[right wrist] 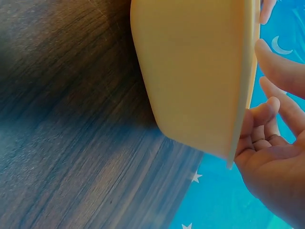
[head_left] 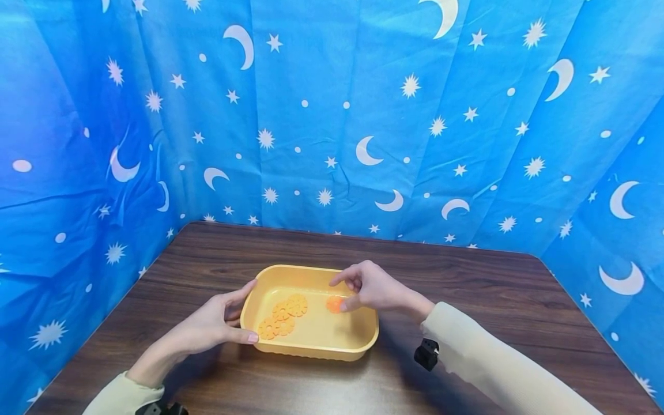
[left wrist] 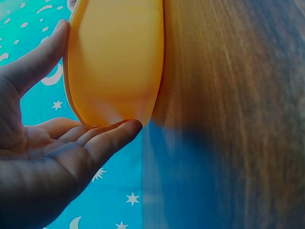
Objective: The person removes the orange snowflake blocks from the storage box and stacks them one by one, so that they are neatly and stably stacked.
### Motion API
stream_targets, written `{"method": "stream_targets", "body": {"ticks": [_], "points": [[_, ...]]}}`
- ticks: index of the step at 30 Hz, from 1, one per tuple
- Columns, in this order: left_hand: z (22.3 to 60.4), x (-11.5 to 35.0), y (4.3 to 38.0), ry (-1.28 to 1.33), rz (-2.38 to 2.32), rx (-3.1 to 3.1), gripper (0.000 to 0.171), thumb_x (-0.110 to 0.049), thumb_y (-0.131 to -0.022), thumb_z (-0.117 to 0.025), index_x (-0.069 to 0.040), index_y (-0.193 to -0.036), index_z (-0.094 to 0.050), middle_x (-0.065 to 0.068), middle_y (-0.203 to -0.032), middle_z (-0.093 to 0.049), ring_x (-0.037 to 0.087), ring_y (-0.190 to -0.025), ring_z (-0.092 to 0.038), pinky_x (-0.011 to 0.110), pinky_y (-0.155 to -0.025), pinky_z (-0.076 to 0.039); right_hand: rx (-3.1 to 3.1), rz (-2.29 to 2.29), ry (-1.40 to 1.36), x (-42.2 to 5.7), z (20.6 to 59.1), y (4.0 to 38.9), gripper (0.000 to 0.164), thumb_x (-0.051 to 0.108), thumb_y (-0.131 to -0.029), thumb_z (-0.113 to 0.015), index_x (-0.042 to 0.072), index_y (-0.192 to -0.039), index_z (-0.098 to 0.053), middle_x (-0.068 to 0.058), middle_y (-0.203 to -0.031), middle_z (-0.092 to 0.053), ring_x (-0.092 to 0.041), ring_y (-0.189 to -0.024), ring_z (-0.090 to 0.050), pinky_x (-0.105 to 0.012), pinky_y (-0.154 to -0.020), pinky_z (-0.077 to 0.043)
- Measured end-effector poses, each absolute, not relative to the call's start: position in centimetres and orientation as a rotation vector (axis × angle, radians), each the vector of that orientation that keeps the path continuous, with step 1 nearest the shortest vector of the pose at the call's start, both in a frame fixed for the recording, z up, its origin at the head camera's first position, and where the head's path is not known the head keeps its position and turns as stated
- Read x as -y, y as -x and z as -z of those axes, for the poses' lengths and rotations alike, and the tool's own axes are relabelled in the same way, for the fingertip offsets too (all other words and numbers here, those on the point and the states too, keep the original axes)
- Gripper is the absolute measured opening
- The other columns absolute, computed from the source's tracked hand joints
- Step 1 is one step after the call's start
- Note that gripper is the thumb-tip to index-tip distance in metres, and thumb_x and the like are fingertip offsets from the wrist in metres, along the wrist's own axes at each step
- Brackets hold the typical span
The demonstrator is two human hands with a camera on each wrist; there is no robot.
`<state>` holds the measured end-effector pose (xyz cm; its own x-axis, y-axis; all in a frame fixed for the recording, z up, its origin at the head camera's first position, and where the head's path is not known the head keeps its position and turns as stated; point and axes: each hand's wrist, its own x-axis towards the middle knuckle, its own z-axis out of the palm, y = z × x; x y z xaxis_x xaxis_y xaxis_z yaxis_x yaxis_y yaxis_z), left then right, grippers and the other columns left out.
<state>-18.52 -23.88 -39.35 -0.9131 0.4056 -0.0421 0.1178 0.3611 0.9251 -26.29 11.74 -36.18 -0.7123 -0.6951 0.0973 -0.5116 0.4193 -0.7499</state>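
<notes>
A yellow plastic bin [head_left: 311, 349] stands on the table, with several light-orange notched discs [head_left: 297, 305] lying overlapped at its left end. My left hand [head_left: 204, 325] holds that end, thumb at the front rim and fingers along the outer wall; the left wrist view shows the fingers [left wrist: 112, 138] against the bin's end. Over the right half of the bin is my right hand [head_left: 381, 291], index finger and thumb spread apart, the other fingers curled in. A brighter orange disc [head_left: 334, 304] shows beside its thumb tip. In the right wrist view the bin wall [right wrist: 195, 71] hides the disc.
The dark wood-grain table [head_left: 467, 288] extends around the bin on all sides. Blue cloth [head_left: 332, 127] with white moons and stars hangs behind the table and at both sides. A black wrist device [head_left: 426, 354] sits at the right sleeve.
</notes>
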Motion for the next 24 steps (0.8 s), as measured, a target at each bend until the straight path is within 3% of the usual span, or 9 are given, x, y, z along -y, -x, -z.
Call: {"method": "stream_targets", "body": {"ticks": [5, 15, 24], "points": [[39.3, 23.9, 18.5, -0.463, -1.572, -2.361, 0.11, -0.017, -0.084, -0.091, 0.002, -0.166, -0.02, 0.029, -0.169, -0.023, 0.049, -0.147, -0.037, 0.051, -0.113, -0.043, -2.468, 1.098, 1.028, -10.8, 36.4, 26.5, 0.04, -0.003, -0.079, -0.09, -0.007, -0.116, -0.076, 0.004, -0.067, -0.046, -0.008, -0.059, -0.04, -0.021, -0.057, -0.032], [39.3, 23.8, 18.6, -0.462, -1.575, -2.345, 0.11, -0.017, -0.085, -0.091, 0.001, -0.166, -0.02, 0.028, -0.169, -0.023, 0.049, -0.147, -0.038, 0.051, -0.113, -0.043, -2.56, 0.94, 0.975, -9.3, 37.0, 26.6, 0.04, -0.005, -0.073, -0.092, -0.003, -0.111, -0.079, 0.007, -0.06, -0.04, -0.007, -0.058, -0.039, -0.022, -0.062, -0.036], [39.4, 24.0, 18.6, -0.461, -1.582, -2.341, 0.11, -0.017, -0.085, -0.091, 0.002, -0.166, -0.019, 0.028, -0.169, -0.022, 0.049, -0.147, -0.038, 0.05, -0.113, -0.043, -2.592, 0.821, 0.921, -8.5, 37.3, 26.9, 0.045, -0.002, -0.069, -0.096, 0.0, -0.111, -0.08, 0.005, -0.054, -0.038, -0.009, -0.051, -0.036, -0.023, -0.052, -0.028]]}}
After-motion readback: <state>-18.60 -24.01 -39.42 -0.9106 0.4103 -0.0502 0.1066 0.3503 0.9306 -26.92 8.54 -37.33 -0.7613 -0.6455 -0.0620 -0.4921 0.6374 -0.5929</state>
